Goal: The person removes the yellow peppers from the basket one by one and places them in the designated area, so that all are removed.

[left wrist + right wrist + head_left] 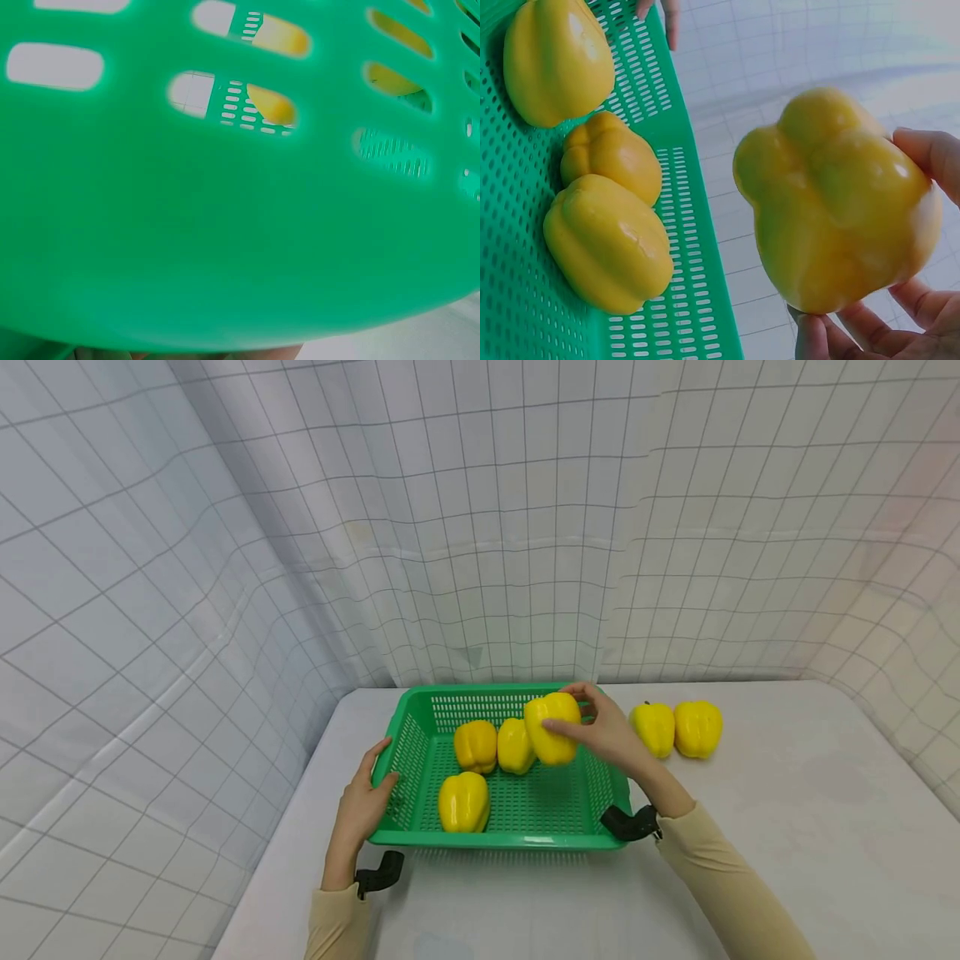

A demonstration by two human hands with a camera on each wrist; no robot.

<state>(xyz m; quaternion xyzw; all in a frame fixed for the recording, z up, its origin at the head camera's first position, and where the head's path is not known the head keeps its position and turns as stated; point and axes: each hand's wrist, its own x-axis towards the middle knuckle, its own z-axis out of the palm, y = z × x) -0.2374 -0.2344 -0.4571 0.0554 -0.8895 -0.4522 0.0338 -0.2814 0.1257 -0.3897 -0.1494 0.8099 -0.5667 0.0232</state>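
A yellow bell pepper (552,742) is held in my right hand (617,737), raised over the right half of a green plastic basket (517,841). Thumb and fingers pinch it from opposite sides, and its lobed end faces the camera in the right wrist view. My left hand (360,810) grips the basket's left rim, the thumb over the inner side. Inside the basket lie three more yellow peppers: one near the front (463,802), one farther back (476,747) and one beside that (515,747). Basket wall (187,225) fills most of the left wrist view.
Two yellow peppers, one with a stem (653,729) and one next to it (698,729), sit on the white table (787,810) right of the basket. Behind the table hangs a white grid-patterned cloth (525,527), which also closes off the left side.
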